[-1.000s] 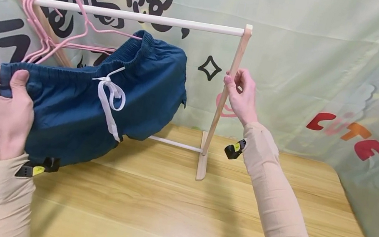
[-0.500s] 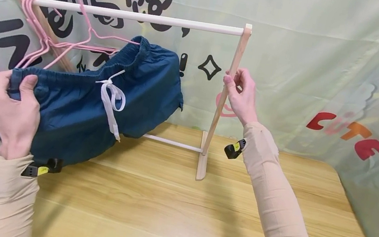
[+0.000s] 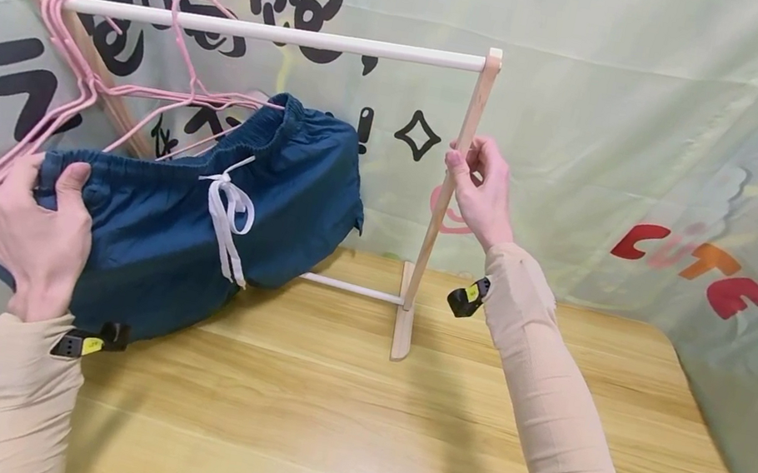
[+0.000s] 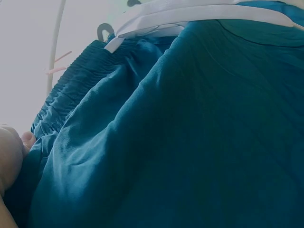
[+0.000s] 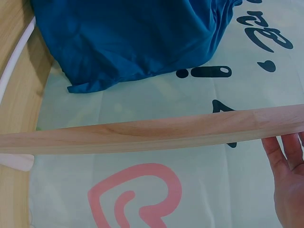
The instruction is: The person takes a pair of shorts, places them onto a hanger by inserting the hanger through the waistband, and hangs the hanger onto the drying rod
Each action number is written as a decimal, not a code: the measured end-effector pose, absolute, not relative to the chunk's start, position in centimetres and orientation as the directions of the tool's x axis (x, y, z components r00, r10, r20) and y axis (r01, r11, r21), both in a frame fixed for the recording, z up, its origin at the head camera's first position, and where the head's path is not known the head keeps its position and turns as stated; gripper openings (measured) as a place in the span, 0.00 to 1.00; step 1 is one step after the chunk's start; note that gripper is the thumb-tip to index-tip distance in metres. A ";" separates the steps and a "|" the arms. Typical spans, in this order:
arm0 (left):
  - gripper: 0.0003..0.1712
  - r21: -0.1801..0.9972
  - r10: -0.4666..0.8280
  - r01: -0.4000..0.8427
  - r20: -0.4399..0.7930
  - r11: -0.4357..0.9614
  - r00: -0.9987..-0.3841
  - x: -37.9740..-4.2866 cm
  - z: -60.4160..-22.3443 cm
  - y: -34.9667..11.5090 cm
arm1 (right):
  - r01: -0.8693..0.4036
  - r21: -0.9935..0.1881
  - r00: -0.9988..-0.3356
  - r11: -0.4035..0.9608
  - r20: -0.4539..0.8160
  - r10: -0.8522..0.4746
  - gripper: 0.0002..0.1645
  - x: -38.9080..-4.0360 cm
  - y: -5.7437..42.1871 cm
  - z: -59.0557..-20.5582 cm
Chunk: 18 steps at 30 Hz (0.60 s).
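My left hand [image 3: 36, 239] grips the left end of the waistband of blue shorts [image 3: 295, 196], thumb in front. A white drawstring [image 3: 227, 218] is tied in a bow at their front. Inside the waistband runs a pink hanger [image 3: 185, 59], its lower part hidden by the cloth; its hook curves over the white rail [image 3: 367, 47] in the head view. The shorts fill most of the left wrist view. My right hand [image 3: 483, 196] holds the wooden upright [image 3: 472, 118] at the rack's right end, thumb in front and fingers behind it.
Several pink hangers [image 3: 70, 64] hang bunched at the rail's left end, partly behind the shorts. The rack's foot [image 3: 402, 334] stands on a wooden table [image 3: 315, 428]. A printed cloth backdrop [image 3: 594, 139] hangs close behind and to the right.
My left hand has moved right and slightly down with the shorts. The hanger's hook has come down from above the rail to the rail's level. My right hand keeps its place.
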<state>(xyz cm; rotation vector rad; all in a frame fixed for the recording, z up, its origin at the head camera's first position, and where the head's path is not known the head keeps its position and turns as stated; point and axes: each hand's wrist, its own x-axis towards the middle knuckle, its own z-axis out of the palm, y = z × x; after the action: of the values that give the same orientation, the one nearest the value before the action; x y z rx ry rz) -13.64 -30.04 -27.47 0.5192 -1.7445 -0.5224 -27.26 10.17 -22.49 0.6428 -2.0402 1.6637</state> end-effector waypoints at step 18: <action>0.29 0.618 -0.616 -0.092 0.736 0.781 -0.281 -13.0 -27.7 -30.3 | -0.603 -0.781 -0.796 0.160 0.601 -0.068 0.08 -27.3 10.0 -22.5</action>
<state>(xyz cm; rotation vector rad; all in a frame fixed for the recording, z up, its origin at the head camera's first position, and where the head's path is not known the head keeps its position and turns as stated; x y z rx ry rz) -13.00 -30.27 -27.71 0.5474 -1.8070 -0.5594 -27.30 9.97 -22.50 0.6366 -2.0145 1.6748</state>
